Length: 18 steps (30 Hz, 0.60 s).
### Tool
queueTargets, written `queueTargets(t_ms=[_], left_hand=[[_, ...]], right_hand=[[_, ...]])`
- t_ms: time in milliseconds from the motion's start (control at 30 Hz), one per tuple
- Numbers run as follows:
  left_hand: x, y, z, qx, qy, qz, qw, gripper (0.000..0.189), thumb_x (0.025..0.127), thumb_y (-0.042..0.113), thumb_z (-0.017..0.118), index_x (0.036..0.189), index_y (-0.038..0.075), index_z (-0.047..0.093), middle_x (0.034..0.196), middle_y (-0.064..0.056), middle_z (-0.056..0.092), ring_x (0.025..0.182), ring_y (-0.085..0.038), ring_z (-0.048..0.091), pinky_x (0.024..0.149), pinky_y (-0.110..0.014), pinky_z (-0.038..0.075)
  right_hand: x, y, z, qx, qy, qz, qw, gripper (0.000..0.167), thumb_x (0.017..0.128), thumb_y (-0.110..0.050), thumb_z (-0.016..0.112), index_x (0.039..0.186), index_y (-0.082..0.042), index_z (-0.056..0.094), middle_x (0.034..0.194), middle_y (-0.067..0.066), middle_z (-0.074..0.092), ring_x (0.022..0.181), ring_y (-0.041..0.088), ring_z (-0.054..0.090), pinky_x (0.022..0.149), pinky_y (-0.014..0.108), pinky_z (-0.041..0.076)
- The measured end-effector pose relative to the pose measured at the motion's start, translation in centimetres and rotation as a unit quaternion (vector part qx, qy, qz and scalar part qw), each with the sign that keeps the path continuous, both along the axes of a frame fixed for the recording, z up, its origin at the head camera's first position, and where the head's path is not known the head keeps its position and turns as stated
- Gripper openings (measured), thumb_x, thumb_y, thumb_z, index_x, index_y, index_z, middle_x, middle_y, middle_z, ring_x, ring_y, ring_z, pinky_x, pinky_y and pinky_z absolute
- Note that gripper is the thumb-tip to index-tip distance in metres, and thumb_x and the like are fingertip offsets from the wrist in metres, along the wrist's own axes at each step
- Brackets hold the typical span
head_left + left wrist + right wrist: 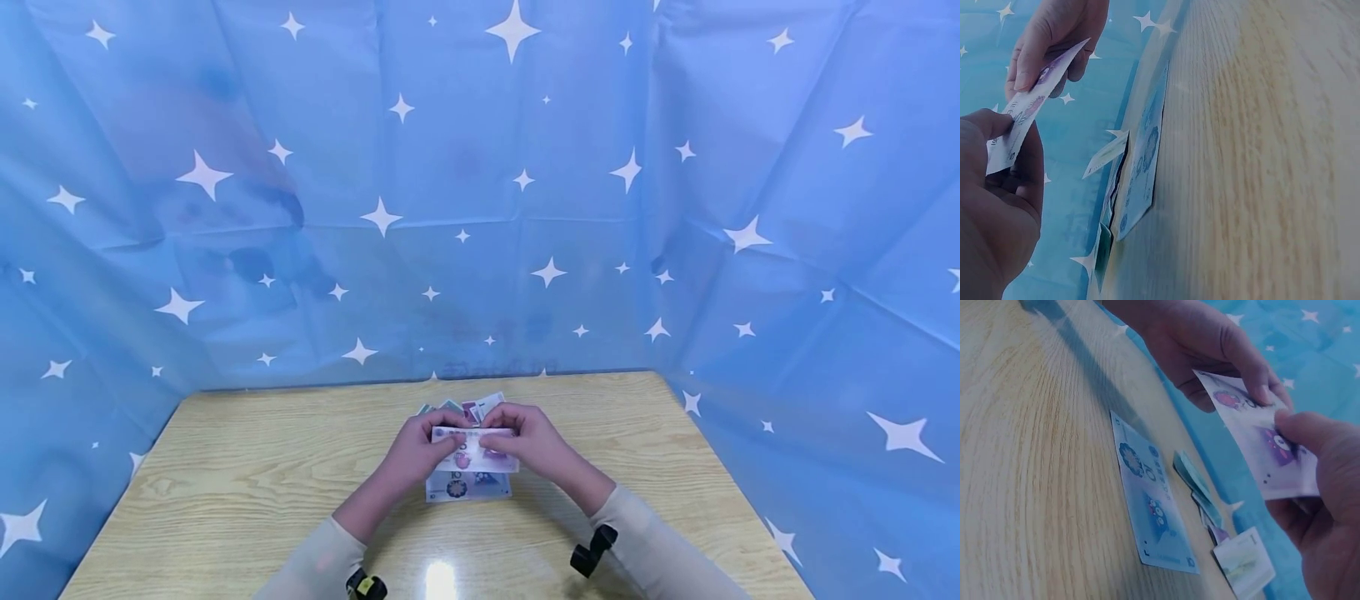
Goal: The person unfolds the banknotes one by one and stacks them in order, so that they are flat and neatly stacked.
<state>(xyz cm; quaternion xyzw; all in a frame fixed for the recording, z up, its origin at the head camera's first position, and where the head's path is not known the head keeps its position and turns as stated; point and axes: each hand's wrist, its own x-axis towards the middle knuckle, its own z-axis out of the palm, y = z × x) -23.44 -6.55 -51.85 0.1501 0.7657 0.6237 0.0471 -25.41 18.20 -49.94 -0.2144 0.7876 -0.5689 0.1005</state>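
Observation:
A pale purple play banknote [474, 462] with a cartoon figure is held in the air by both hands. My left hand [420, 443] pinches its left part, thumb on the printed face and fingers behind. From the other side my right hand [538, 442] grips it the same way, the two thumbs close together in the right wrist view. Below lies a blue play banknote [1154, 506] marked 10, flat on the table. Just beyond it is a loose group of other notes: a folded green one [1199, 482] and a whitish one [1245, 564] that sticks up.
The light wood table [247, 492] reaches back to a blue curtain [465, 183] with white stars, which also hangs along both sides. Dark straps with small devices sit on the sleeves, one on the left wrist [366, 586] and one on the right [594, 550].

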Motion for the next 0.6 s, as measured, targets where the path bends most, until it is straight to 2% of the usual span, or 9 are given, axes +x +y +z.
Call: queueTargets(t_ms=[133,233,400,533,600], left_hand=[[0.2,-0.4,-0.1,0.001,-0.013,0.013,0.9998,0.012,0.109,0.016,0.072,0.117,0.020,0.080,0.124,-0.001,0.072,0.112,-0.021,0.066,0.091,-0.038,0.056],[0.3,-0.7,-0.2,0.002,-0.021,0.018,0.9996,0.012,0.109,0.016,0.072,0.118,0.018,0.080,0.121,-0.002,0.072,0.107,-0.021,0.067,0.087,-0.036,0.058],[0.2,-1.3,-0.8,-0.009,-0.012,0.007,0.9999,0.012,0.108,0.014,0.074,0.118,0.017,0.080,0.116,-0.001,0.073,0.105,-0.021,0.066,0.085,-0.032,0.057],[-0.1,-1.8,-1.5,-0.051,0.009,-0.006,0.9986,0.016,0.106,0.012,0.075,0.119,0.020,0.080,0.115,0.002,0.075,0.103,-0.022,0.066,0.085,-0.032,0.056],[-0.2,-2.1,-1.8,-0.071,0.014,-0.011,0.9974,0.019,0.105,0.011,0.077,0.121,0.022,0.080,0.116,0.004,0.076,0.105,-0.020,0.067,0.089,-0.033,0.056]], right_hand=[[0.0,0.2,-0.4,-0.002,0.001,0.005,1.0000,0.028,0.102,-0.016,0.083,0.129,-0.008,0.078,0.114,0.005,0.078,0.094,0.022,0.072,0.073,0.027,0.059],[0.1,0.3,-0.8,-0.001,-0.003,0.006,1.0000,0.034,0.102,-0.016,0.082,0.135,-0.006,0.076,0.112,0.007,0.078,0.087,0.021,0.070,0.070,0.026,0.058],[0.2,0.5,-1.4,0.017,-0.014,-0.016,0.9996,0.025,0.103,-0.019,0.081,0.128,-0.015,0.081,0.111,0.008,0.076,0.088,0.023,0.067,0.069,0.025,0.057],[0.1,0.6,-2.0,0.041,-0.019,-0.037,0.9983,0.022,0.104,-0.021,0.081,0.125,-0.016,0.083,0.107,0.008,0.075,0.089,0.024,0.062,0.070,0.023,0.052],[0.1,0.5,-2.3,0.050,-0.021,-0.044,0.9976,0.021,0.103,-0.020,0.082,0.124,-0.015,0.083,0.105,0.006,0.076,0.088,0.023,0.062,0.070,0.023,0.050]])
